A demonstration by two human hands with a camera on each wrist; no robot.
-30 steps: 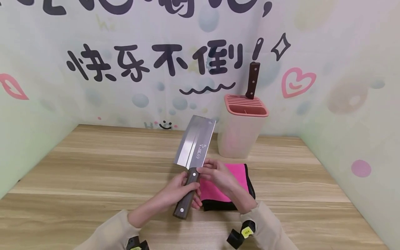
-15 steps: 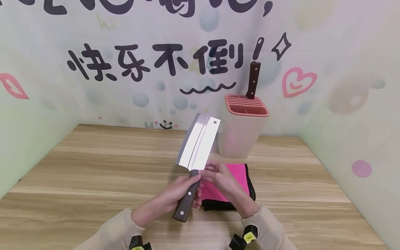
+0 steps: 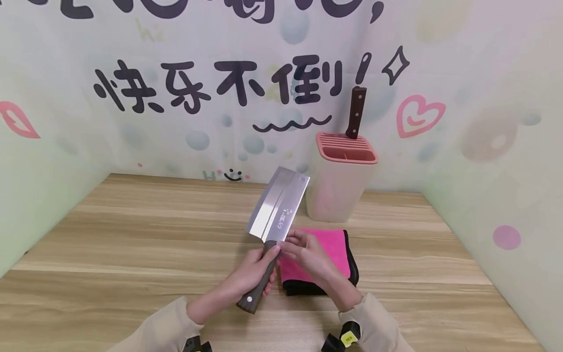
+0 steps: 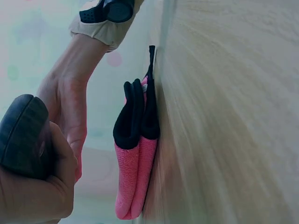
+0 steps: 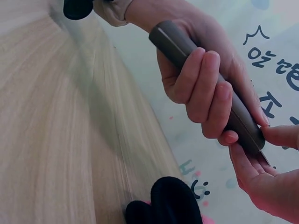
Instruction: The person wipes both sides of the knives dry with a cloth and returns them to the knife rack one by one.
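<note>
A cleaver (image 3: 281, 208) with a broad shiny blade and a dark riveted handle is held above the table, blade pointing away. My left hand (image 3: 254, 271) grips the handle, its thumb lying along the top near the blade; the right wrist view shows its fingers wrapped round the handle (image 5: 173, 43) from below. With thumb and fingers, my right hand (image 3: 310, 256) pinches the cleaver where blade meets handle. Under and beside the right hand lies a folded pink cloth (image 3: 336, 244) with black edging, whose folds (image 4: 128, 177) show side-on in the left wrist view.
A pale knife block (image 3: 332, 193) with a pink slotted top stands behind the cloth, close to the blade's far end. One dark-handled knife (image 3: 356, 112) sticks up from it. The wooden table (image 3: 132, 234) meets printed walls at the back and both sides.
The left thumb has slid forward along the handle. The cleaver's butt end has swung slightly left, and the blade has tilted, its glare coming and going. The cloth and knife block stay put.
</note>
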